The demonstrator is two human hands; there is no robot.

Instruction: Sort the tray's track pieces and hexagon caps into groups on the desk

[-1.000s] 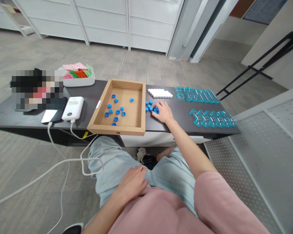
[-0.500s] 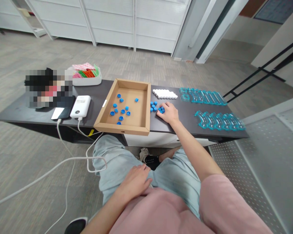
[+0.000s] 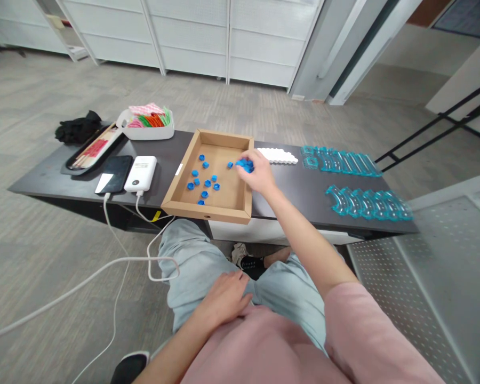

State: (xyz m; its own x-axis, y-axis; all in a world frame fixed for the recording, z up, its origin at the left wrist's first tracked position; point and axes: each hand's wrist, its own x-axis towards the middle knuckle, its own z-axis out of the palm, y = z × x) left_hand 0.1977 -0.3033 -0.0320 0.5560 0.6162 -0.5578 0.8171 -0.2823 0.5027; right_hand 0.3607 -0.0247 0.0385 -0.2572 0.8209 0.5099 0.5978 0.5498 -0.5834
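My right hand (image 3: 258,169) is above the right wall of a shallow cardboard box (image 3: 248,205), its fingers curled round a cluster of small blue hexagonal pieces (image 3: 245,165). Several more loose blue pieces (image 3: 207,183) lie scattered on the box floor, mostly toward its left half. One single blue piece (image 3: 230,165) is close to my fingertips. My left hand (image 3: 229,296) rests flat on my lap, fingers stretched out and holding nothing. A white scalloped-edged piece (image 3: 279,156) lies just beyond my right hand, partly covered by it.
Teal clear plastic parts (image 3: 346,161) stand in two rows on the dark table (image 3: 290,186) at right. Leftward are a white power bank (image 3: 141,173), a phone (image 3: 114,174), a white basket of colourful sticks (image 3: 150,130) and a black tray (image 3: 74,168). White cables (image 3: 150,256) hang at the front.
My right hand has lifted from the table and moved left to the box wall with blue pieces in it. The blue pile beside the box no longer shows. My left hand stays put.
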